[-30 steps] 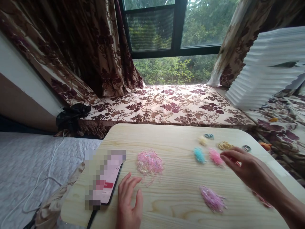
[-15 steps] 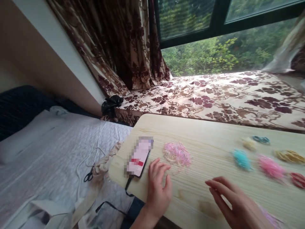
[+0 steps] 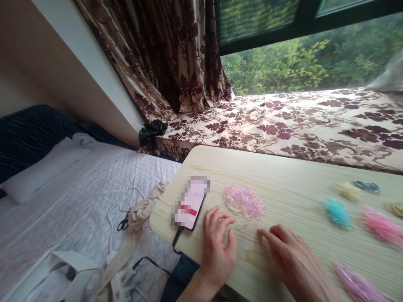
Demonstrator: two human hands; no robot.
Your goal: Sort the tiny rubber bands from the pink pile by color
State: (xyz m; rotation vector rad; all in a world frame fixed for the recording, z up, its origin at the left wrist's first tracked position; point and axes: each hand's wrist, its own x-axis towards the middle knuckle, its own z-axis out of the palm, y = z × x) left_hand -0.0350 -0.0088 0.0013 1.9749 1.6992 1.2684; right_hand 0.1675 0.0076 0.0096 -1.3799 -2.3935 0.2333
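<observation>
1. Left hand (image 3: 218,247): fingers loosely bent, thumb apart, grasping nothing; positioned over the table just beside the phone's right edge
2. Right hand (image 3: 292,256): fingers bent, fingertips directed toward the left hand; whether a small piece is pinched there cannot be told
3. Mixed pile of pink and pale strands (image 3: 244,202): located on the table beyond both hands, with a few loose strands at its near edge
4. Phone (image 3: 192,205): lies left of the pile, screen lit and partly pixelated, black strap at its lower end
5. Right portion of the table (image 3: 292,180): carries a turquoise bundle (image 3: 338,213), a pale yellow bundle (image 3: 349,191), blue-grey loops (image 3: 367,186), a bright pink bundle (image 3: 382,226) and, nearest, a lilac bundle (image 3: 359,283)
6. Bed (image 3: 78,188): adjoins at left, with black-handled scissors (image 3: 123,224)
</observation>
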